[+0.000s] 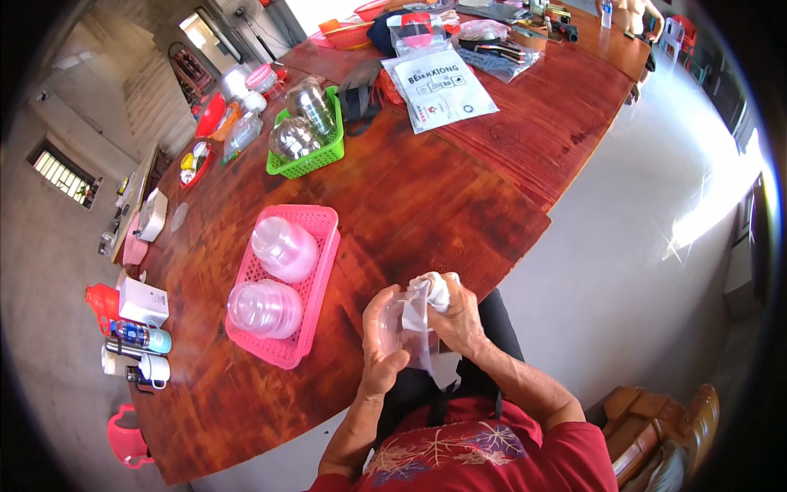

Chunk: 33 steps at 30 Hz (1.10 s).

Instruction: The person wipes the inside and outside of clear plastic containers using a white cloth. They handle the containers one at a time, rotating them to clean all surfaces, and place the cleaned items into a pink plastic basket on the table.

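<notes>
A clear plastic cup or bowl (403, 325) is tilted on its side in front of me, just off the table's near edge. My left hand (379, 340) is closed round its outer side, thumb and fingers spread along the wall. My right hand (461, 320) grips a white cloth (435, 293) and presses it at the rim; a white tail of it hangs below. Left of my hands, a pink mesh basket (304, 325) holds two stacks of clear plastic cups (266, 309), upside down or lying tilted; I cannot tell which.
Beyond lies a green basket (305, 166) with clear domed containers (295, 138). A white plastic mailing bag (444, 87) rests on the red-brown wooden table (426, 197). Bottles and mugs (139, 353) crowd the left edge. A wooden chair (656, 435) stands at lower right. Another person (633, 16) is at far right.
</notes>
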Motion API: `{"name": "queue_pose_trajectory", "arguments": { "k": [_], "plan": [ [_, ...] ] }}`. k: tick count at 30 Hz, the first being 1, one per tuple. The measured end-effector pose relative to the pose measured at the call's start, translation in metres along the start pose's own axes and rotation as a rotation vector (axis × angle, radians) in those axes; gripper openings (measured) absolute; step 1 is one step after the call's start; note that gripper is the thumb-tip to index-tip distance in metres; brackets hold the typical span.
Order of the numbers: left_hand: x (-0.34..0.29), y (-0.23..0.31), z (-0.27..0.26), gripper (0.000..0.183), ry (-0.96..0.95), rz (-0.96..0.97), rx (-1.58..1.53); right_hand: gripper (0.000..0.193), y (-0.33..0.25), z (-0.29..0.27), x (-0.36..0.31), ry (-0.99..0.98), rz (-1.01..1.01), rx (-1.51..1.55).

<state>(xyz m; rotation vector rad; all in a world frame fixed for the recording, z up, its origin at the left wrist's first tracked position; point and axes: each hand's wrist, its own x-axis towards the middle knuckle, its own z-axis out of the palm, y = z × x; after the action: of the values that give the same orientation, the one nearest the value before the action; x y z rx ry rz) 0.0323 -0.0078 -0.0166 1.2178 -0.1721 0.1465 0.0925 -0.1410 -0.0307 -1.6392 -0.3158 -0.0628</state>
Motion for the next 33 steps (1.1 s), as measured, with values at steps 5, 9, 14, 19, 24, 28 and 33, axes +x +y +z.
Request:
{"name": "queue_pose_trajectory", "arguments": {
  "k": [5,9,14,19,24,28,33],
  "plan": [
    [0.010,0.025,-0.014,0.107,-0.094,-0.299,-0.216,0.038,-0.019,-0.023,0.021,-0.131,-0.633,-0.430],
    [0.013,0.031,-0.031,0.108,-0.204,-0.417,-0.163,0.036,-0.054,-0.024,0.028,-0.264,-0.977,-0.636],
    [0.006,0.020,-0.015,0.102,-0.086,-0.212,-0.242,0.040,-0.047,-0.020,0.042,-0.165,-0.910,-0.489],
    [0.010,0.014,-0.003,0.095,-0.019,-0.016,-0.066,0.038,-0.013,-0.007,0.027,-0.012,-0.351,-0.296],
    [0.014,0.009,0.003,0.095,-0.005,0.237,0.173,0.037,0.012,0.014,0.000,0.059,0.118,0.137],
    [0.012,0.009,0.001,0.093,-0.027,0.234,0.211,0.036,0.018,0.006,-0.012,-0.056,0.227,0.192],
    [0.007,0.011,-0.007,0.087,0.013,-0.143,0.045,0.043,-0.004,-0.010,0.018,-0.035,-0.359,-0.287]
  ]
}}
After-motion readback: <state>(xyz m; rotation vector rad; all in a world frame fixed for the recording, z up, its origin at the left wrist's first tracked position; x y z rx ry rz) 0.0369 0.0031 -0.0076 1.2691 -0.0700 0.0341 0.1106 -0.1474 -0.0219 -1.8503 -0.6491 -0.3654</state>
